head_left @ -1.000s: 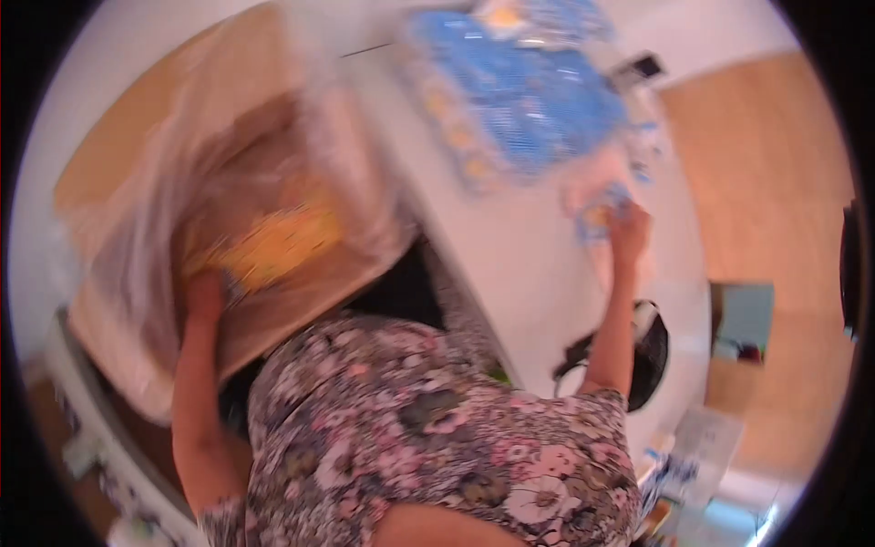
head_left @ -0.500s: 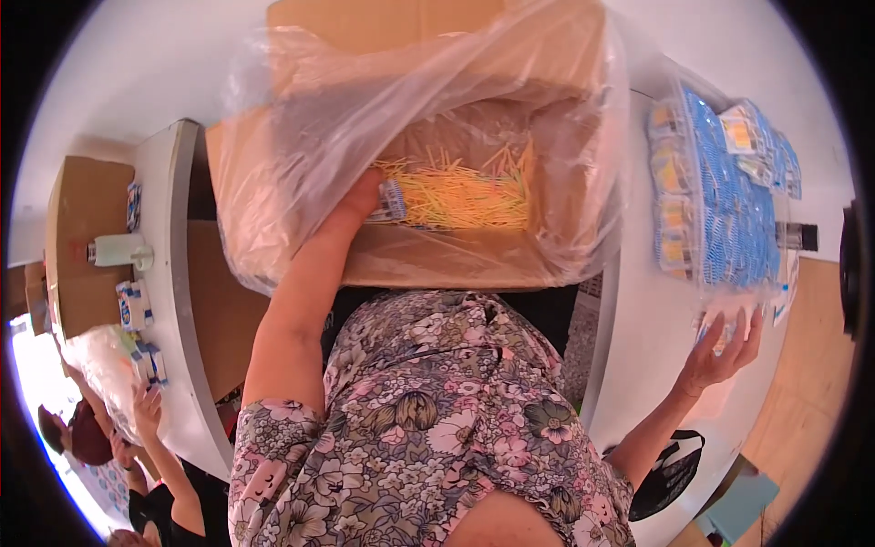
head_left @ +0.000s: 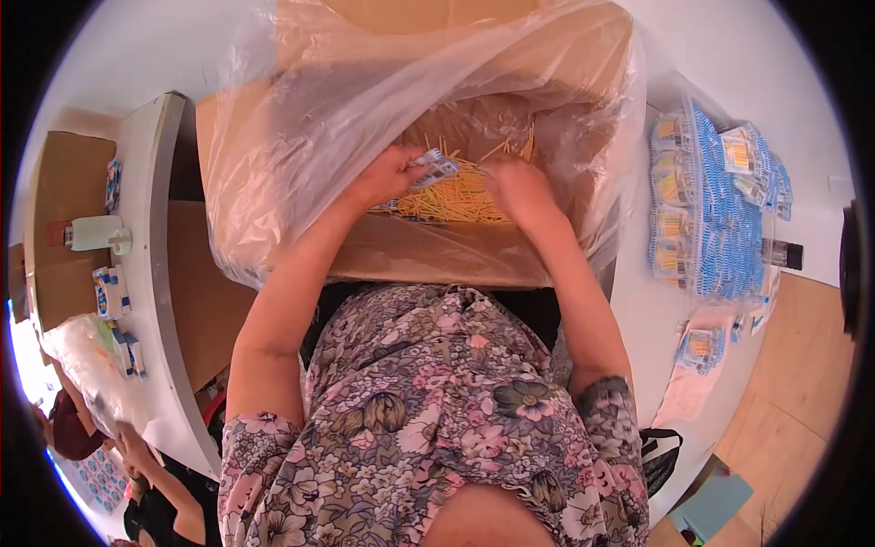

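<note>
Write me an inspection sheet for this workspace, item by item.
Surface: white table, partly bare.
Job's things: cardboard box lined with clear plastic bag; yellow sticks heaped inside; small blue-and-white packet.
Clutter: filled packets stacked on the right; white bottle on the left.
Grippers: left hand holds the packet; right hand rests on the sticks.
Cables: nothing seen.
Surroundings: another person at lower left; wooden floor.
</note>
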`<state>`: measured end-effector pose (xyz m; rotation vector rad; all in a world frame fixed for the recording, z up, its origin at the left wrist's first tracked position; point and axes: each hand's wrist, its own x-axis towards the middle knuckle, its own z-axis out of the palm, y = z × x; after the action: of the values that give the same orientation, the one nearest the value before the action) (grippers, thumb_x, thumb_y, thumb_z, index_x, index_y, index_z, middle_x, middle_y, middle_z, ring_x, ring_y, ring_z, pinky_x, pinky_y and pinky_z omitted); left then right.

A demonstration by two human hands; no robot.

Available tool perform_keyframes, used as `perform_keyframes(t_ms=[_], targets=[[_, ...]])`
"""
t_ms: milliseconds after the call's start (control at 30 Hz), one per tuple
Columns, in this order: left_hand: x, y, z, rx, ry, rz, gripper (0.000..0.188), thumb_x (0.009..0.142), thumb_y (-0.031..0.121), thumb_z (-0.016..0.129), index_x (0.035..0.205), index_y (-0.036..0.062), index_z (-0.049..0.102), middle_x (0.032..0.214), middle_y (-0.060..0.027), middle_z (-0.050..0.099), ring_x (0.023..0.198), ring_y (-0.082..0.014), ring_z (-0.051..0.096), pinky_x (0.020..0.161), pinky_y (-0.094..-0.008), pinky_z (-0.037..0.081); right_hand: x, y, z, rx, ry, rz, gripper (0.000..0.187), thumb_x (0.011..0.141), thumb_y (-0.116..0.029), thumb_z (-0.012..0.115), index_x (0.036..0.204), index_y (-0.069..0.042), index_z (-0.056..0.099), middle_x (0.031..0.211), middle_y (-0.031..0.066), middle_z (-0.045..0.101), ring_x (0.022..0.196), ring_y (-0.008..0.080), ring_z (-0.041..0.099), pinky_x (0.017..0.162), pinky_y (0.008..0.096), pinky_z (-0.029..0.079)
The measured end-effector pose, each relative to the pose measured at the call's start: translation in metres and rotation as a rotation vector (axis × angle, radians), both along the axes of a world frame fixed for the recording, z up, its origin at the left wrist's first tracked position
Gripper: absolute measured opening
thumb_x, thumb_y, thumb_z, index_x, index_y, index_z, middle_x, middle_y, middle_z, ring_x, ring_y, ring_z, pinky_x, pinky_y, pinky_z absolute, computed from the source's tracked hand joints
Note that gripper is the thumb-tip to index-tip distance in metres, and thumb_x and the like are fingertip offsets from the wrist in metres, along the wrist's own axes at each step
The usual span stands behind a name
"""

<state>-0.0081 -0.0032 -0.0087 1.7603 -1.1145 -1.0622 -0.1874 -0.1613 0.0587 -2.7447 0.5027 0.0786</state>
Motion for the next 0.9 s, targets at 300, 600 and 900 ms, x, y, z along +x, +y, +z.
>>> perform_keyframes(t_ms=[300,600,900], targets=[[0.005,-0.001,-0.03,-0.145,-0.37,0.242,0.033,0.085,0.018,0.061,0.11,-0.003,0.054,0.097,-0.0084,0.063,0.085,-0.0113,0.054,0.076,-0.0258,0.043,0.03,-0.023,-0.115,-0.175,0.137,0.213,0.014,0.072,-0.008,0.052,0.072,-0.003,0.065,0.08,0.0189,0.062,0.079,0.0331,0.062,0.068,0.0415,0.049],[0.001,0.0,-0.009,-0.225,-0.393,0.335,0.037,0.08,0.016,0.067,0.11,-0.0015,0.054,0.099,-0.0077,0.062,0.088,-0.0132,0.056,0.078,-0.0271,0.044,0.033,-0.018,-0.129,-0.125,0.211,0.275,0.015,0.07,-0.006,0.053,0.078,-0.002,0.065,0.083,0.019,0.063,0.081,0.0325,0.062,0.07,0.0402,0.05],[0.003,-0.005,-0.067,-0.118,0.109,0.203,0.021,0.086,0.01,0.058,0.103,-0.0013,0.058,0.09,-0.0018,0.063,0.081,-0.0078,0.055,0.073,-0.024,0.045,0.037,-0.011,-0.118,-0.106,0.26,0.238,0.02,0.077,-0.01,0.049,0.087,-0.004,0.066,0.088,0.0185,0.063,0.085,0.0322,0.062,0.074,0.0408,0.049]])
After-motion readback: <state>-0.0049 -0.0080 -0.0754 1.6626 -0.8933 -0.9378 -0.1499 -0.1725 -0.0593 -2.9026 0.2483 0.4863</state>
